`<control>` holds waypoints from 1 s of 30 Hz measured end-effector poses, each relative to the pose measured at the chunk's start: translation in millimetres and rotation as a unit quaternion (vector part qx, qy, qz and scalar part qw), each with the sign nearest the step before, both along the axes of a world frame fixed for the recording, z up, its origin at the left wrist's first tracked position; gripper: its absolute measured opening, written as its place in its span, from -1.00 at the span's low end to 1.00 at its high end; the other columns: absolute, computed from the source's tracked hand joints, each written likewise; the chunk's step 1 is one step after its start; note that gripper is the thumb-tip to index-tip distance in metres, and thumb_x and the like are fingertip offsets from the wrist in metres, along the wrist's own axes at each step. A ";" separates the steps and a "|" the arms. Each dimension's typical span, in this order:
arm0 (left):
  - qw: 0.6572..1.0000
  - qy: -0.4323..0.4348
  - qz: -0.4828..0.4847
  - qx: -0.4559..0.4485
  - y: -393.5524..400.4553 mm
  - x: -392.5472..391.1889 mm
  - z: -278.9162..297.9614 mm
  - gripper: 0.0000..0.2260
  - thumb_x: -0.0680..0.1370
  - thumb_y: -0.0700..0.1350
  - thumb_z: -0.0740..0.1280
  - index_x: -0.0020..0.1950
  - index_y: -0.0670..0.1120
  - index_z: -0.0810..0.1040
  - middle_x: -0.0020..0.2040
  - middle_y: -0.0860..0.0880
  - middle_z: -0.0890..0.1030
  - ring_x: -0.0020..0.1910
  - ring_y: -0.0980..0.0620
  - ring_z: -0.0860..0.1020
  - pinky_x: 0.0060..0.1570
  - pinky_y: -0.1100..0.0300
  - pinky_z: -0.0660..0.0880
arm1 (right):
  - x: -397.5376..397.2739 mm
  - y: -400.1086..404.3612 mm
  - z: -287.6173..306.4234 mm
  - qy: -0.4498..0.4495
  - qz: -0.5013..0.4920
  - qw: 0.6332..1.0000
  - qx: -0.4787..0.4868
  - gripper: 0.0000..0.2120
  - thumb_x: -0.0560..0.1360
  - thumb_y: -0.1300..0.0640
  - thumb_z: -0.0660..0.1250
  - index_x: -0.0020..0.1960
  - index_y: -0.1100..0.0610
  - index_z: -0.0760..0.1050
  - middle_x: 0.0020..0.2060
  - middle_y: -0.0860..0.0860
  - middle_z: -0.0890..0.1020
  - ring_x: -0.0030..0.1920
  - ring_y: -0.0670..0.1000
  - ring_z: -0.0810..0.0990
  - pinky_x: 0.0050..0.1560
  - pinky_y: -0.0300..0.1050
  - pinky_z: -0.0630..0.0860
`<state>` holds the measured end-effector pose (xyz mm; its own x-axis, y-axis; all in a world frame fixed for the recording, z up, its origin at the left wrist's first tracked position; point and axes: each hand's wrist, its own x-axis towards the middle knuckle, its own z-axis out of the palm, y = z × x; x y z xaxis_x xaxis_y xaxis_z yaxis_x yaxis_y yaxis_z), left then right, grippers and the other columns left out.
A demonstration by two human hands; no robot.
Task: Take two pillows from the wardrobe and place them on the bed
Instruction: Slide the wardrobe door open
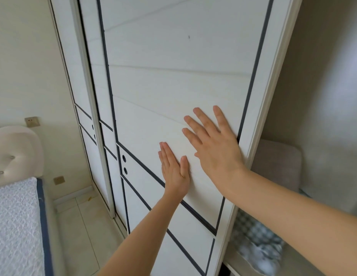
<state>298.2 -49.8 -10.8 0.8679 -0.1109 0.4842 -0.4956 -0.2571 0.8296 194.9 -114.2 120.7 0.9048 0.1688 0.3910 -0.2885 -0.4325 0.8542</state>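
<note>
Basically both palms are flat on the sliding wardrobe door point(173, 86), white panel with dark trim lines, filling most of the view. Second door panel point(86, 96) sits behind it, left of both hands, overlapped by the front one. Opening in the wardrobe point(323, 96) shows to the right of the right hand, past the door's edge.

Bed point(16, 226) is far left of the left hand and lower: white textured cover, blue border, padded white headboard point(16, 152) above it with button tufts. Tiled floor point(84, 226) runs between bed and wardrobe, below the left hand.

Inside the opening, right of the right forearm: grey pillow point(277, 166) standing upright against the back, just beside the door edge. Below it, a checked blue-white bundle point(255, 238) lies on the shelf; blurred, can't tell whether it is a pillow or bedding.

Right hand point(215, 148): fingers spread wide, pressed flat on the panel, little-finger side touching the dark trim near the door's right edge. Holding nothing.

Left hand point(173, 168): fingers straight and together, thumb out, palm flat on the panel, lower and left of the right hand, just above a diagonal trim line. Holding nothing.

Two round holes point(124, 164) in the door sit left of the left hand. Two wall sockets point(32, 121) are on the wall near the headboard.
</note>
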 end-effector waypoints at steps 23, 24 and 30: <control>0.998 0.045 0.006 -0.052 69.9 190.9 0.0 -0.49 0.70 0.06 -0.17 0.62 0.02 -0.24 0.63 0.09 -0.27 0.57 0.14 -0.32 0.38 0.38 -0.36 | 200.6 71.1 -7.8 -0.008 0.016 0.999 -0.042 -0.31 0.61 -0.21 -0.21 0.53 0.16 -0.40 0.49 0.31 -0.38 0.43 0.45 -0.43 0.28 0.55 -0.43; 0.998 0.042 0.008 -0.053 72.4 199.7 0.0 -0.50 0.70 0.04 -0.17 0.62 0.01 -0.24 0.63 0.08 -0.26 0.57 0.15 -0.32 0.43 0.33 -0.36 | 208.5 75.0 -7.8 -0.005 0.018 0.999 -0.043 -0.31 0.61 -0.21 -0.20 0.54 0.15 -0.39 0.48 0.32 -0.38 0.42 0.46 -0.43 0.28 0.56 -0.42; 0.998 0.008 0.028 -0.050 88.9 247.6 -6.3 -0.52 0.72 -0.03 -0.15 0.62 -0.03 -0.21 0.59 0.15 -0.23 0.56 0.23 -0.31 0.56 0.08 -0.26 | 256.2 95.7 -10.4 -0.005 0.018 0.998 -0.055 -0.28 0.62 -0.23 -0.18 0.54 0.18 -0.39 0.48 0.34 -0.38 0.43 0.46 -0.43 0.26 0.55 -0.44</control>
